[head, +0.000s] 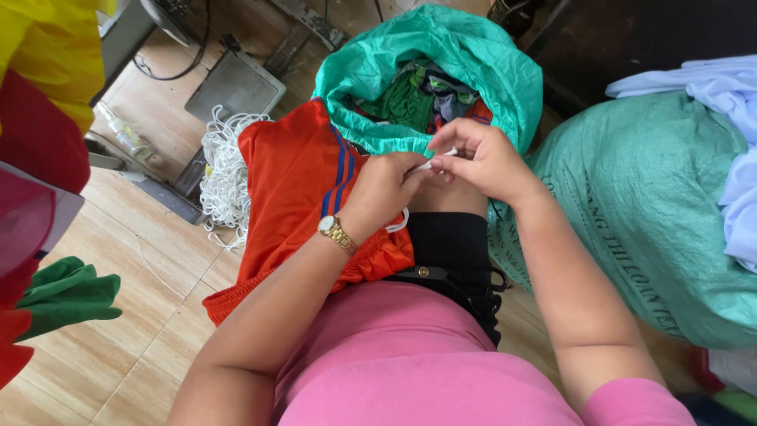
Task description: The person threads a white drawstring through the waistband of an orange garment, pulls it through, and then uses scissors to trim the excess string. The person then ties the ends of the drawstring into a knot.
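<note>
The person sits and looks down at the lap, where a pair of orange shorts (296, 185) with blue side stripes lies over the left thigh and hangs down toward the tiled floor (134, 315). The left hand (386, 189), with a gold wristwatch (335, 233) on its wrist, rests on the waistband of the shorts, and its fingers are closed together on a thin white cord (436, 160). The right hand (481, 158) is just beside it and touches it; its thumb and fingertips are pinched on the same cord, a little higher. A loop of the cord also shows below the left hand, at the edge of the waistband. Directly behind the hands stands an open green sack (473, 63) filled with folded garments in green, grey and red colours. A heap of white cords (225, 173) lies on the floor to the left of the shorts. On the right side there is a big green woven bag (639, 221), closed, with pale blue cloth (725, 102) lying on top of it.
</note>
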